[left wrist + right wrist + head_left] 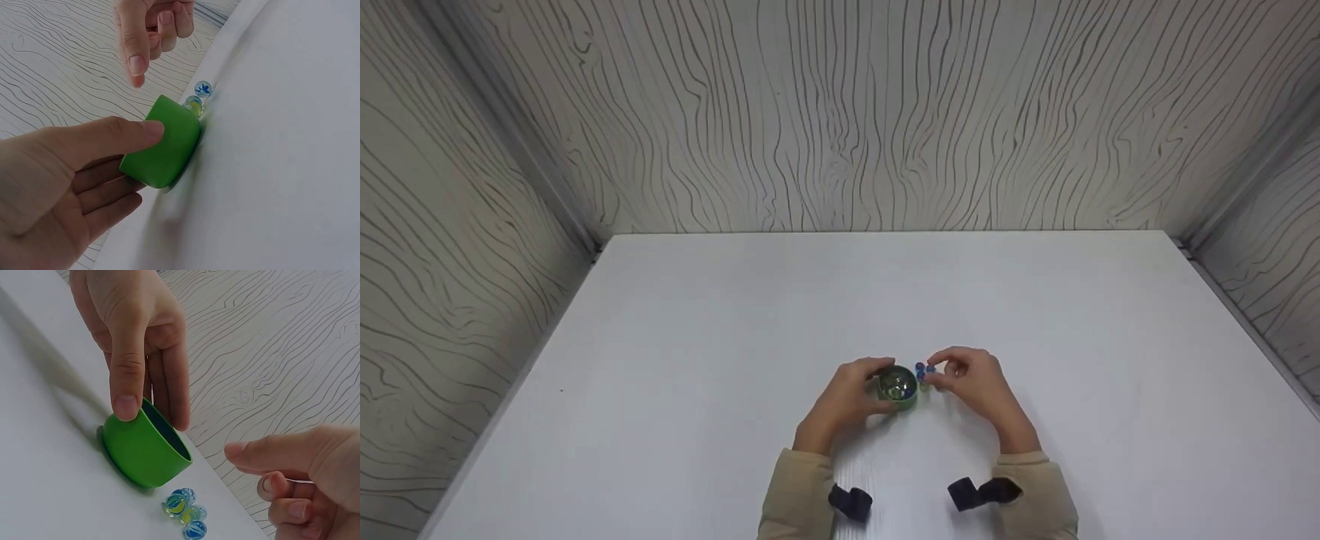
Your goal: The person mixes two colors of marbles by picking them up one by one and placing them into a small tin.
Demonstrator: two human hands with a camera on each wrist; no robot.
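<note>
My left hand (847,394) grips a small round green cup (147,453) between thumb and fingers. The cup stands on the white table, its dark inside facing up, and some glassy marbles show at the bottom in the head view. Just right of the cup lies a tight cluster of several clear glass marbles (188,509) with blue and yellow swirls. My right hand (971,379) is beside and above this cluster, thumb and index finger extended towards it, the other fingers bent. No marble shows between its fingertips in the wrist views.
The white table (697,322) extends around both hands. Wood-grain patterned panels (840,112) stand behind it and at both sides. Dark straps (851,504) hang at the sleeves.
</note>
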